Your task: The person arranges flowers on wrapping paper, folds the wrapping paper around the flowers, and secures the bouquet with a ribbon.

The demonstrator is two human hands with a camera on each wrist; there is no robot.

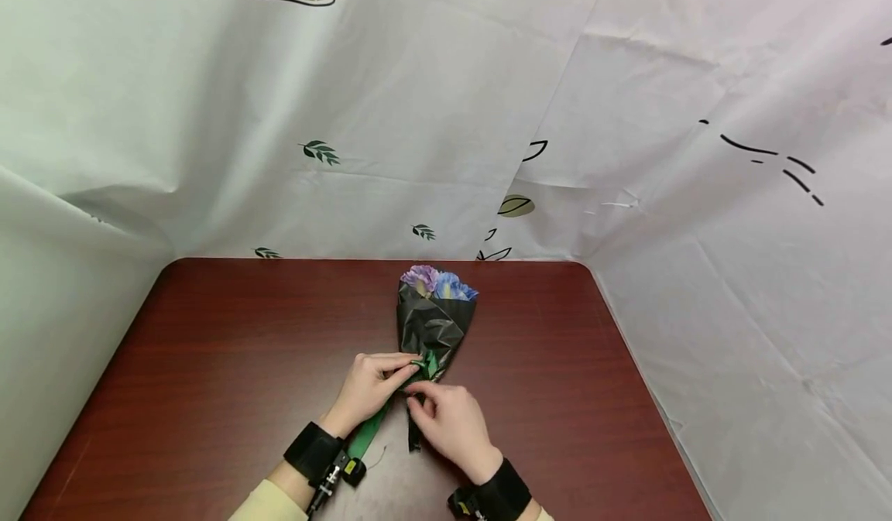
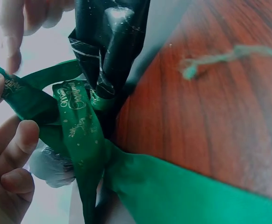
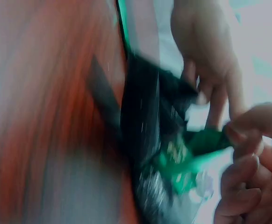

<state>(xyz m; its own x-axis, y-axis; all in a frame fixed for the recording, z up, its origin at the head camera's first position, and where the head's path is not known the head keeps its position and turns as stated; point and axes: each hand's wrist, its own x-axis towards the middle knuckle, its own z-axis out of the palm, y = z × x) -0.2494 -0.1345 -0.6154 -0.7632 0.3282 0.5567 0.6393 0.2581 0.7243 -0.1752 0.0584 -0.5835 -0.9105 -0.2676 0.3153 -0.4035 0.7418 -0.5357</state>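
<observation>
A bouquet lies on the table, with purple and blue flowers (image 1: pixel 437 282) at its far end and black wrapping (image 1: pixel 432 323) around it. A green ribbon (image 2: pixel 77 116) with pale lettering is looped around its narrow part, and a long tail runs toward the person. My left hand (image 1: pixel 372 385) pinches the ribbon between thumb and finger at the left of the wrapping. From the near right side, my right hand (image 1: pixel 453 420) has thumb and index finger at the ribbon loop, pinching its edge in the right wrist view, which is blurred. The two hands' fingertips are close together.
The reddish-brown table (image 1: pixel 279 320) extends around the bouquet, with white printed cloth (image 1: pixel 418 118) hanging behind and at the sides. A thin loose thread (image 2: pixel 234 53) lies on the tabletop near the left wrist. Both wrists wear black camera bands (image 1: pixel 313 453).
</observation>
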